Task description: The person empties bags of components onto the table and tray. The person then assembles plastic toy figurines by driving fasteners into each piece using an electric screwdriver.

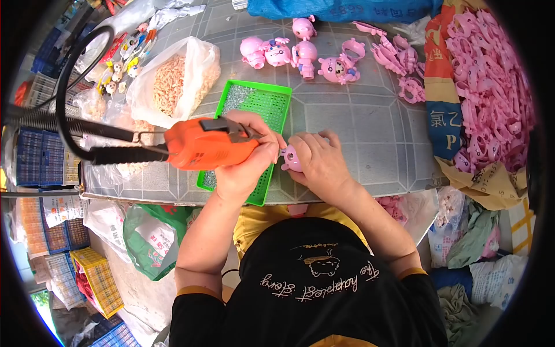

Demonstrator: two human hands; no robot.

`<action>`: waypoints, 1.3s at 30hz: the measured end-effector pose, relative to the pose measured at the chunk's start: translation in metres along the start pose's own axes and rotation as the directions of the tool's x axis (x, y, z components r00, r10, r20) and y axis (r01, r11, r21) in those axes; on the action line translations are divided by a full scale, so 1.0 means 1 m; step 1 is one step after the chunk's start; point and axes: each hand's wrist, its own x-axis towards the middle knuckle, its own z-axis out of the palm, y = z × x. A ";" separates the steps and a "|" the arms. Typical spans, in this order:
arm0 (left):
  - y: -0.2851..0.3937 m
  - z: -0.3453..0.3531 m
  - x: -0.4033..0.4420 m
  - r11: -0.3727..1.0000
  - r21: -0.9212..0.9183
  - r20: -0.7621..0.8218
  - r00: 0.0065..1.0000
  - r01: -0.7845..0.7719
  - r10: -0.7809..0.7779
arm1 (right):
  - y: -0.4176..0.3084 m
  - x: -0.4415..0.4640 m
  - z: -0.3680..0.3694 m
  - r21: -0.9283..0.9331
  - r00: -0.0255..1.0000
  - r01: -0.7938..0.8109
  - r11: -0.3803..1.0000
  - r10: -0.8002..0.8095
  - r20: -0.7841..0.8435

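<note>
My left hand (245, 162) is wrapped around an orange electric screwdriver (202, 144), which lies sideways with its front end pointing right. A thick black cord and spring run from its rear to the left. Under my right hand (321, 156), a pink plastic toy piece (292, 159) with rounded ears is gripped against the table, partly hidden by the fingers. The fingertips of both hands nearly meet at the toy; whether the bit touches it I cannot make out. Beneath my left hand sits a green perforated tray (272, 107) with small silvery screws (237, 96).
Several pink figures (277, 52) stand at the back, with loose pink parts (399, 55) beside them. A big sack of pink parts (491, 92) is on the right. Left lie a white bag of peach-coloured pieces (170, 84) and small colourful figures (118, 69). Crates (98, 280) stand lower left.
</note>
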 end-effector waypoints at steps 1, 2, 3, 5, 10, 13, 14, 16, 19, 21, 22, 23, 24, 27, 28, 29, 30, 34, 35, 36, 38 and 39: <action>-0.001 -0.002 0.002 1.000 0.001 0.018 1.000 0.020 -0.020 | 0.001 0.000 0.001 -0.002 1.000 0.006 1.000 -0.006 -0.006; -0.002 -0.003 0.004 0.999 0.001 0.038 0.998 0.040 -0.040 | 0.002 0.000 0.003 -0.004 1.000 0.010 1.000 -0.010 -0.013; -0.003 -0.004 0.005 0.998 0.001 0.056 0.997 0.062 -0.062 | 0.002 -0.001 0.004 -0.005 1.000 0.014 1.000 -0.014 -0.017; 0.002 0.001 0.011 0.983 0.135 0.060 0.990 0.121 -0.130 | 0.001 -0.001 0.003 -0.006 1.000 0.011 1.000 -0.011 -0.004; 0.000 0.010 0.012 0.956 0.280 0.007 0.996 0.084 -0.090 | -0.001 -0.001 0.000 0.012 1.000 0.000 1.000 0.001 -0.019; 0.009 0.021 0.003 0.990 0.110 -0.216 0.974 0.086 -0.061 | 0.002 -0.005 -0.006 0.033 0.999 -0.022 0.999 0.024 -0.044; 0.015 0.013 0.001 0.983 0.177 -0.162 0.986 0.051 -0.022 | 0.004 -0.009 -0.009 0.051 0.998 -0.039 0.998 0.042 -0.056; 0.027 0.008 -0.004 0.996 0.036 -0.154 0.984 -0.082 0.086 | 0.012 -0.024 -0.022 0.082 0.995 -0.098 0.992 0.098 0.001; 0.037 -0.005 -0.012 0.992 0.109 -0.240 0.966 -0.069 0.094 | 0.030 -0.060 -0.082 0.194 0.939 -0.184 0.964 0.114 0.323; 0.039 -0.021 -0.019 0.983 0.170 -0.258 0.960 -0.069 0.112 | 0.046 -0.094 -0.127 0.238 0.854 -0.259 0.936 0.107 0.510; 0.041 -0.027 -0.022 0.977 0.199 -0.259 0.957 -0.077 0.128 | 0.049 -0.110 -0.147 0.166 0.760 -0.390 0.906 0.215 0.613; 0.043 -0.031 -0.024 0.969 0.232 -0.265 0.954 -0.081 0.143 | 0.052 -0.125 -0.161 0.081 0.641 -0.505 0.859 0.310 0.702; 0.045 -0.034 -0.027 0.965 0.245 -0.264 0.951 -0.092 0.158 | 0.055 -0.146 -0.167 0.033 0.645 -0.505 0.863 0.351 0.679; 0.046 -0.039 -0.030 0.955 0.273 -0.267 0.945 -0.115 0.190 | 0.060 -0.171 -0.174 -0.050 0.603 -0.545 0.837 0.433 0.670; 0.046 -0.039 -0.030 0.954 0.276 -0.266 0.945 -0.116 0.191 | 0.061 -0.165 -0.176 -0.034 0.554 -0.587 0.809 0.431 0.712; 0.046 -0.039 -0.030 0.953 0.280 -0.265 0.945 -0.114 0.191 | 0.061 -0.158 -0.178 -0.019 0.503 -0.629 0.777 0.425 0.753; 0.045 -0.037 -0.030 0.959 0.264 -0.281 0.943 -0.101 0.177 | 0.057 -0.142 -0.179 0.028 0.505 -0.648 0.761 0.402 0.764; 0.039 -0.023 -0.028 0.972 0.228 -0.312 0.941 -0.057 0.129 | 0.064 -0.056 -0.138 0.152 0.602 -0.704 0.694 0.469 0.646; 0.038 -0.021 -0.028 0.972 0.231 -0.317 0.940 -0.051 0.125 | 0.076 -0.039 -0.113 0.239 0.825 -0.522 0.819 0.415 0.382; 0.038 -0.019 -0.027 0.970 0.237 -0.319 0.939 -0.052 0.129 | 0.087 -0.018 -0.091 0.258 0.952 -0.306 0.916 0.295 0.079; 0.038 -0.016 -0.030 0.965 0.258 -0.339 0.932 -0.041 0.131 | 0.101 0.037 -0.071 -0.119 0.983 -0.170 0.978 0.161 -0.082; 0.039 -0.014 -0.032 0.961 0.276 -0.340 0.932 -0.028 0.124 | 0.116 0.053 -0.056 -0.260 0.987 -0.145 0.955 0.122 -0.101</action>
